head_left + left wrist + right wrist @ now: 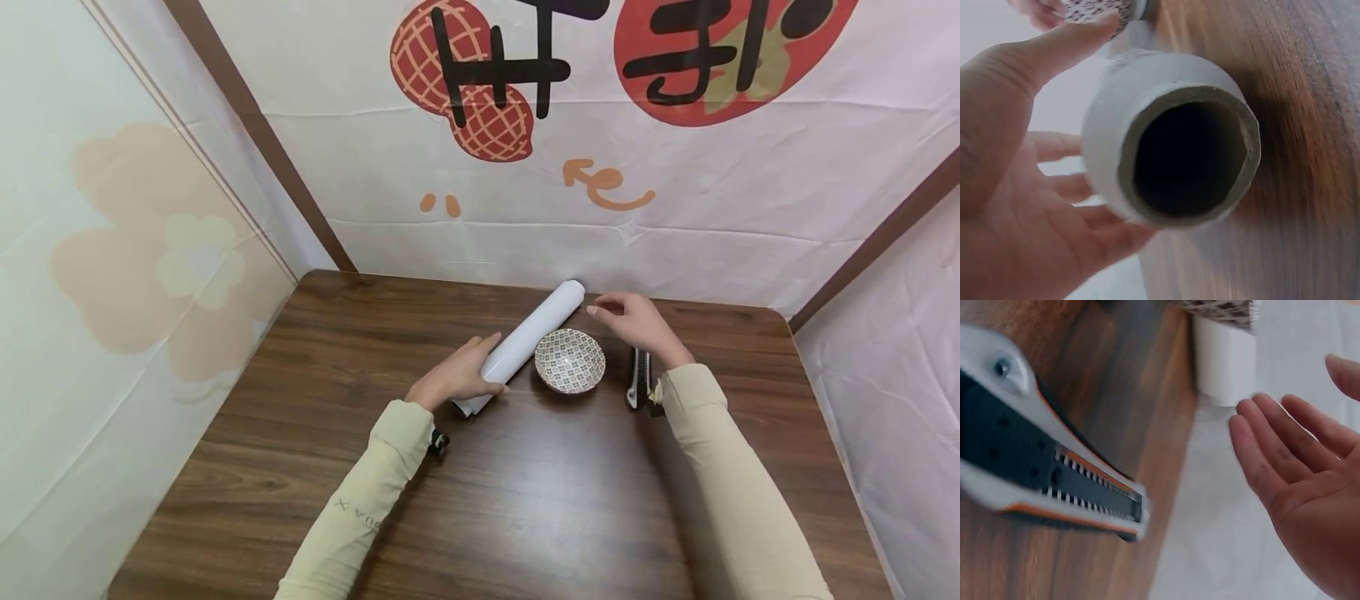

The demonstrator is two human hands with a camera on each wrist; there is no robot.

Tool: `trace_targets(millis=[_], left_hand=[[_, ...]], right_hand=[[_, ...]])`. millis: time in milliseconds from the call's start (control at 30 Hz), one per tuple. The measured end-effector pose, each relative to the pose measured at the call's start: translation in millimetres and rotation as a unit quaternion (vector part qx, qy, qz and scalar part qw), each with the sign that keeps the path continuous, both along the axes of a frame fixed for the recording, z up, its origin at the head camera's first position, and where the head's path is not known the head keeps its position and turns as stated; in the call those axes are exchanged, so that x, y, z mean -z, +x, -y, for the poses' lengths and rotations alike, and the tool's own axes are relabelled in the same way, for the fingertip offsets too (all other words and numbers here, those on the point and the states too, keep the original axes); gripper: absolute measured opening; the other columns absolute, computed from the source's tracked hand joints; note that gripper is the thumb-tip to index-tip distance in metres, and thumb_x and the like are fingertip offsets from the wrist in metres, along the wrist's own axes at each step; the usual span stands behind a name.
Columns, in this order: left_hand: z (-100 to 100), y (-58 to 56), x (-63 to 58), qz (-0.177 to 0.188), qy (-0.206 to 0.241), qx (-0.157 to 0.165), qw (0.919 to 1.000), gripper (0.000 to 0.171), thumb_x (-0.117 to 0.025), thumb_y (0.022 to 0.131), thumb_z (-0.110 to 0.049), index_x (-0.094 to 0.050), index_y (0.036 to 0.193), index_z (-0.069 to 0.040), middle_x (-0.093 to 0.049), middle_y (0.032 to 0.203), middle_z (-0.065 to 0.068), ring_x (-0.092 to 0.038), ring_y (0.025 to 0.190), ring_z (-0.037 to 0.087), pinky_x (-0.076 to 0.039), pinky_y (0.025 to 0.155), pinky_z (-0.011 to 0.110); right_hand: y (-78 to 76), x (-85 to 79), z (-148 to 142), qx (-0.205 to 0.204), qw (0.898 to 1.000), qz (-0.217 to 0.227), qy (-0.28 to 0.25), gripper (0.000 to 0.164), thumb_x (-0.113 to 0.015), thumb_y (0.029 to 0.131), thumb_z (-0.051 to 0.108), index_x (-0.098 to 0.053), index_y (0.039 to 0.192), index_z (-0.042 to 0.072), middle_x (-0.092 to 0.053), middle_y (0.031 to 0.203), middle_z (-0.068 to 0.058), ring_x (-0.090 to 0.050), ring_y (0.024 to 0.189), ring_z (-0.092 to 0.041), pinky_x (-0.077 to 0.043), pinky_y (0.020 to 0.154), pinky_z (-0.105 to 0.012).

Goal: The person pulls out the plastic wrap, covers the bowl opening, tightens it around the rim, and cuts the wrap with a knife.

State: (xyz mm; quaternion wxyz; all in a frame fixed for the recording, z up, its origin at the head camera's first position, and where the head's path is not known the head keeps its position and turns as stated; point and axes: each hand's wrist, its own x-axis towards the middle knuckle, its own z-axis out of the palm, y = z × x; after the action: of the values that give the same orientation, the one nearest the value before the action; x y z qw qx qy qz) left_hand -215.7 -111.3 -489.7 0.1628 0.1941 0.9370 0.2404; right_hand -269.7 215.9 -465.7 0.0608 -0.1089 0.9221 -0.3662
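A white roll (pixel 534 332) with a hollow core lies slantwise on the table, its open end (pixel 1188 159) towards me in the left wrist view. My left hand (pixel 459 372) is at its near end, thumb and spread fingers on either side, not closed tightly round it. Beside the roll's right side sits a patterned bowl (pixel 570 361). My right hand (pixel 637 323) is raised near the roll's far end, holding nothing, with fingers loosely bent (pixel 1297 444). Below that hand lies a utility knife (pixel 1054 444), partly hidden by the right wrist in the head view.
The dark wooden table (pixel 525 500) ends at a white fabric wall (pixel 525 242) with printed pictures behind the roll. More fabric walls stand at the left and right edges. A small black device (pixel 438 442) is on the left wrist.
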Motion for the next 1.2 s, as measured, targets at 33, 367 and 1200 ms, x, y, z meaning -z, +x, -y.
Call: trace_targets(millis=[33,367,1200], left_hand=[[1.9,2.9,-0.6,0.002,-0.008,-0.008,0.9999,0.103,-0.079,0.08,-0.047,-0.021,0.157,-0.01,-0.042,0.148,0.017,-0.051,0.124,0.025,-0.045,0.106,0.042],[18.8,45.3,0.5,0.016,-0.009,-0.122,0.9924,0.099,-0.071,0.078,-0.066,-0.038,0.15,-0.007,-0.054,0.139,0.02,-0.058,0.118,0.029,-0.049,0.099,0.047],[35.8,-22.1,17.5,0.015,0.088,-0.121,0.9887,0.067,-0.082,0.079,-0.034,-0.048,0.132,-0.009,-0.067,0.119,0.015,-0.068,0.097,0.023,-0.053,0.089,0.037]], right_hand=[[-5.0,3.2,0.4,0.003,1.0,0.008,-0.004,0.054,-0.058,0.096,0.045,-0.06,0.132,0.004,-0.062,0.133,-0.016,-0.058,0.122,-0.033,-0.048,0.102,-0.049],[-32.9,25.6,-6.5,0.025,0.993,0.106,-0.052,0.072,-0.054,0.097,0.051,-0.033,0.153,0.012,-0.032,0.16,-0.014,-0.027,0.149,-0.036,-0.027,0.119,-0.056],[-0.4,20.7,-37.1,0.091,0.991,0.093,-0.038,0.078,-0.045,0.091,0.071,-0.057,0.133,0.007,-0.06,0.128,-0.019,-0.055,0.114,-0.032,-0.043,0.099,-0.044]])
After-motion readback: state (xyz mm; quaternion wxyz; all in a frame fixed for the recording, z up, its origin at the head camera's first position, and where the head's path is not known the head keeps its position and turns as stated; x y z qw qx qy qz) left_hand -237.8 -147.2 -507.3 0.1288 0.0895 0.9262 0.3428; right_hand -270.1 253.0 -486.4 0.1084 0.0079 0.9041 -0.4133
